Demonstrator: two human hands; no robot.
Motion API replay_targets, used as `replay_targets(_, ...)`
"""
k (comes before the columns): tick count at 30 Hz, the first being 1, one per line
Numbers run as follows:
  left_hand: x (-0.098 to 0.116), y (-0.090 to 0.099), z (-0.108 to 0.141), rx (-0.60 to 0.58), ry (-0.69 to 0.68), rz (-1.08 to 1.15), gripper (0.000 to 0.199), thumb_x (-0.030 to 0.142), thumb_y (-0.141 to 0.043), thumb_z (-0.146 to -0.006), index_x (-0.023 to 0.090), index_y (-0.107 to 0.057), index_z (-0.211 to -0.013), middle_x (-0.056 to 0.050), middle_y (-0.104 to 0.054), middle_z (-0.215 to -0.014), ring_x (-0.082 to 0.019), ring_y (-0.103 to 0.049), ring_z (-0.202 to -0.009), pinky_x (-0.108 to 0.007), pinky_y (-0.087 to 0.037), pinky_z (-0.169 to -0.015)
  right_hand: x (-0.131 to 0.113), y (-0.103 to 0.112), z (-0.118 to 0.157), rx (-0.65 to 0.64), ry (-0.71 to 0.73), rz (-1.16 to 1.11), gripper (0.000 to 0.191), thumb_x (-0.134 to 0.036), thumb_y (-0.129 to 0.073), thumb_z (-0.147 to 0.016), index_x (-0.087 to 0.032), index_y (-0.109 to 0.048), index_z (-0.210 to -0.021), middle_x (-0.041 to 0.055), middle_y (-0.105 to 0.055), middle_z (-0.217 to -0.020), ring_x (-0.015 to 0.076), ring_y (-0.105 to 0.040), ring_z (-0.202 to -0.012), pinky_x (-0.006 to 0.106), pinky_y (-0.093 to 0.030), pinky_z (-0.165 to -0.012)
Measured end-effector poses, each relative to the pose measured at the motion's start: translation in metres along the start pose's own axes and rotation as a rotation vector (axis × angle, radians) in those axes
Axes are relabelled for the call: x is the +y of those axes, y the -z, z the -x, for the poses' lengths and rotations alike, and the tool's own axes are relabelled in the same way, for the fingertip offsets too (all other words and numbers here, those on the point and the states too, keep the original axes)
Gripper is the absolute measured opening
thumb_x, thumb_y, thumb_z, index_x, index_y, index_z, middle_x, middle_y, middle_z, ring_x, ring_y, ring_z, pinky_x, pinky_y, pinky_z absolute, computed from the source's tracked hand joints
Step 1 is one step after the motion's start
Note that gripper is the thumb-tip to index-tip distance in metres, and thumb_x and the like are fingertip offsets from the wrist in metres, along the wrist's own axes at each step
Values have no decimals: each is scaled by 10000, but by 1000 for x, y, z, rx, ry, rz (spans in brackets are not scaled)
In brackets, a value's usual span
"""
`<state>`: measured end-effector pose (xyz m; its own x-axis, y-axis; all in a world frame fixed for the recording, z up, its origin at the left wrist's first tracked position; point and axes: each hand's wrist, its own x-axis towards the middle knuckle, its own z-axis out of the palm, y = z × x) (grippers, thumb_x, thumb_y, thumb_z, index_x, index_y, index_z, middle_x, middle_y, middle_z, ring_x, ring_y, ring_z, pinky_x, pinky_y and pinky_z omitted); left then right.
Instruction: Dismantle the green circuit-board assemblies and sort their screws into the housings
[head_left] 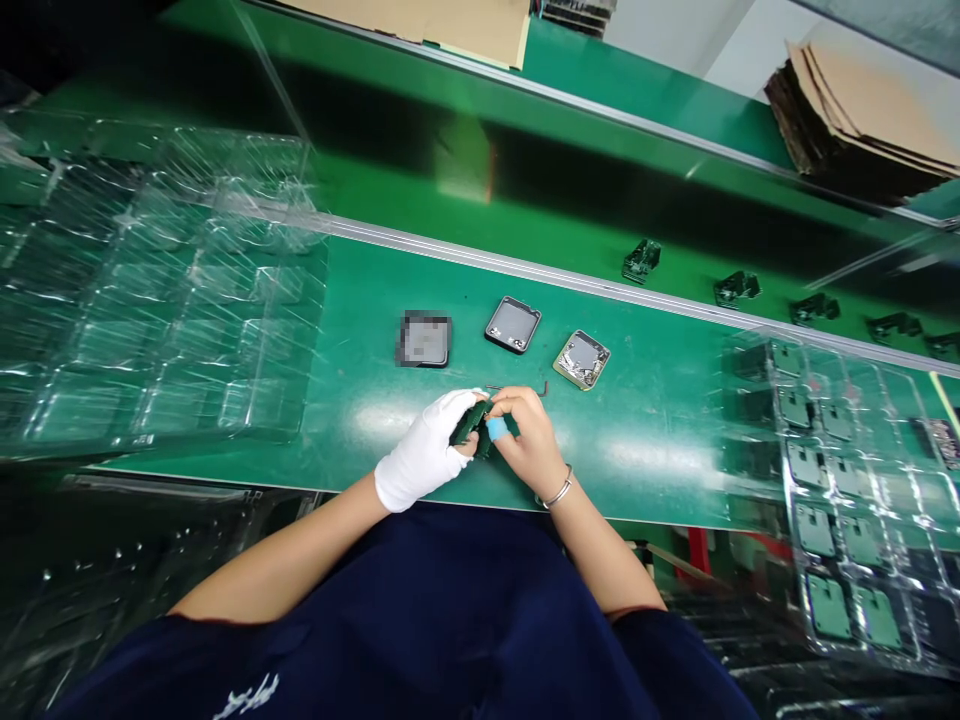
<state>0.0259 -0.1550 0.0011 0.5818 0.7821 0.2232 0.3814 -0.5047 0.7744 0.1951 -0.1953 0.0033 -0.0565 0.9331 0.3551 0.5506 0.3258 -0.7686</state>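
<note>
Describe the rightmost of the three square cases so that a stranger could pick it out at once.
On the green table, look beyond the right hand and slightly rightward. Lying there is the rightmost square case. Its rim looks yellowish, while the middle case and left case have dark rims.

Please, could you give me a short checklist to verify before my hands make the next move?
1. Small dark-green board-like piece supported: ok, left hand holds it, right hand works against it.
2. Fit of its parts: cannot tell, the hands cover much of it.
3. White fabric glove on left hand: ok, though the thumb tip is bare.
4. Right wrist free of jewellery: not ok, a silver metal bracelet is worn.
5. Square black-rimmed casing with grey inside apart from hands: ok.
</note>
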Motion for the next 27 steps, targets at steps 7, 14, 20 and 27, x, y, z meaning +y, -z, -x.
replay_targets(7, -1, -1, -8, 60, -51, -114, 209, 230, -470, -856, 180, -596, -1015, -93, -688, -1023, -227, -656, -968, -377, -527, -873, -8, -5, 6, 54, -23, -52, 85, -141, -504, -845, -222, -526, -856, 60, -589, -933, 185, -581, -921, 354, -498, -809)
replay_targets(14, 3, -7, -6, 189, -116, -427, 178, 198, -469, -811, 147, -608, -911, -125, -675, -897, -273, -646, -844, -409, -515, -757, -3, -17, 10, 65, -31, 81, 128, -116, -437, -847, -216, -511, -877, 74, -594, -888, 204, -587, -867, 357, -513, -749)
replay_targets(20, -6, -15, -3, 192, -96, -361, 290, 248, -527, -754, 140, -537, -1023, -129, -621, -958, -285, -614, -900, -428, -515, -798, 3, -17, 3, 6, -57, 80, 144, -160, -441, -878, -219, -548, -956, 74, -621, -964, 198, -596, -938, 351, -507, -828)
replay_targets(27, -32, -19, 4, 105, 129, 20, 379, 318, -540, -797, 183, -434, -1135, -129, -553, -1164, -264, -571, -1112, -448, -476, -964, 65, 71, -32, 139, -346, 430, 217, -172, -425, -868, -191, -633, -925, 79, -657, -953, 215, -595, -923, 341, -466, -836)
